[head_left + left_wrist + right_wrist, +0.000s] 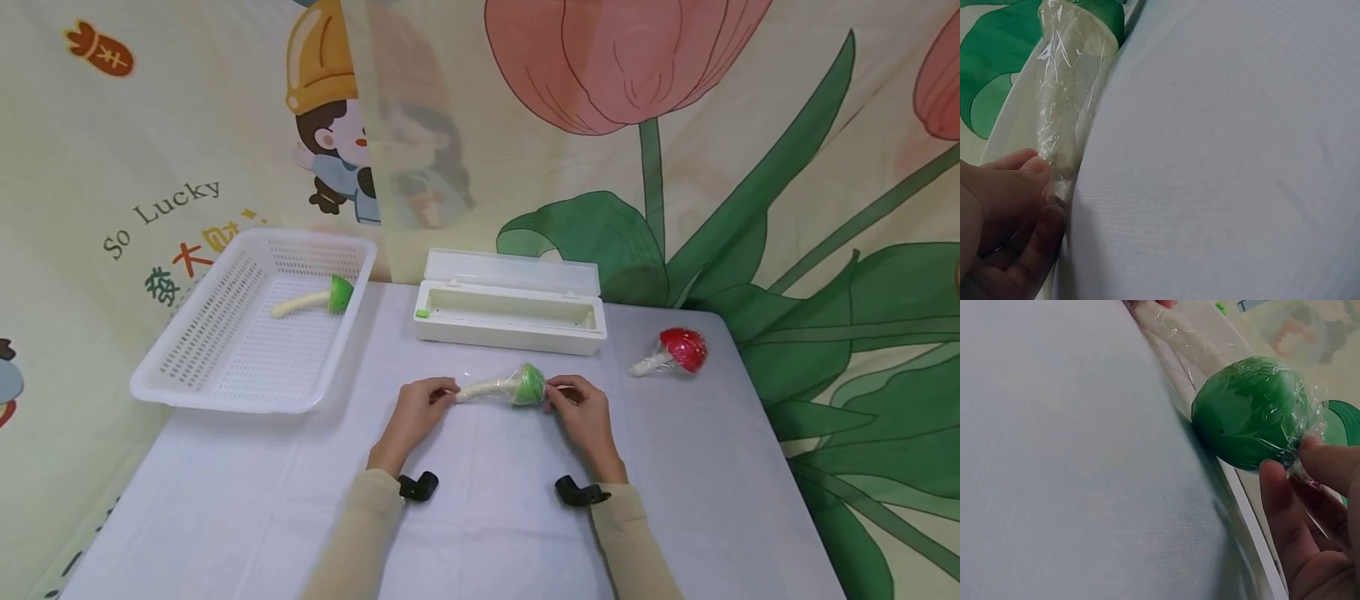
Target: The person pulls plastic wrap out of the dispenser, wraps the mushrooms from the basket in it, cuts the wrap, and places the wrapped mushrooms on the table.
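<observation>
A toy mushroom with a green cap and a pale stem (pixel 529 386), wrapped in clear plastic film, lies sideways between the two hands. My left hand (pixel 420 408) pinches the film at the stem's end, and in the left wrist view the thumb and fingers meet just below the stem (pixel 1060 106). At the cap end, my right hand (pixel 585 412) pinches gathered film. The right wrist view shows the green cap (pixel 1250 415) with crinkled film (pixel 1310 419) bunched at its top, between thumb and fingers.
Behind the hands stands a white box (pixel 510 335) with its lid (pixel 513 271) raised. A white perforated basket (pixel 225 404) at the left holds another green-capped mushroom (pixel 340 295). To the right lies a film-wrapped red-capped mushroom (pixel 682 349). A printed cloth (pixel 435 50) hangs behind the table.
</observation>
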The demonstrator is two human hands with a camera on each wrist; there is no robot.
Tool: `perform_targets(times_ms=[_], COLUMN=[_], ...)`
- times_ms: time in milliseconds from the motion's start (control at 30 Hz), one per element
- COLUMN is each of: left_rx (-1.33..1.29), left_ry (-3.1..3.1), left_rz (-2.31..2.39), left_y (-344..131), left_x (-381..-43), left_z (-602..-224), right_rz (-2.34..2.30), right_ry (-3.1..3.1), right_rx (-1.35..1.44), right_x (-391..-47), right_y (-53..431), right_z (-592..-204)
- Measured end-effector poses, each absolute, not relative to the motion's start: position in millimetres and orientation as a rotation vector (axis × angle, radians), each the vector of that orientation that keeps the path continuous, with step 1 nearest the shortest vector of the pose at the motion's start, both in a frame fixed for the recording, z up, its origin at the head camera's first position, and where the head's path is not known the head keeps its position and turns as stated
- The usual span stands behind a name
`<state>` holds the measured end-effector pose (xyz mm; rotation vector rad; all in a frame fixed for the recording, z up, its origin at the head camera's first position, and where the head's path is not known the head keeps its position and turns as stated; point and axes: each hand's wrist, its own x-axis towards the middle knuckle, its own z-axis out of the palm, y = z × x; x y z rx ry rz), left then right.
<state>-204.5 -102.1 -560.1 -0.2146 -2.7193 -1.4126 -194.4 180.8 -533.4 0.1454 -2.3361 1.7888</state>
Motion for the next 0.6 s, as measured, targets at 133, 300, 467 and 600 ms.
perform_targets(times_ms=[133,300,467,600], left_rx=[-0.239,-0.236,-0.239,-0.212], left_ry=[-2.729,-2.746,-2.727,-2.717], left_rz=[-1.397,-1.396,-1.406,-1.435], left_y=[-101.5,-99.7,-100.3,-101.3], left_x=[-203.4,-203.7,-204.4,-202.4], left_z=[-558.2,-558.2,-561.8,-564.8], right_rz=[1.802,1.786,1.727,1.727], right_ry=[-2.29,-2.325,-2.321,-2.289], right_rx=[0.196,0.162,0.232,0.24], right_x=[-194.7,-193.4,-191.8,-189.8], right_y=[180.3,180.0,179.9,180.2], right_z=[-533.8,-532.6,-531.7,-531.5])
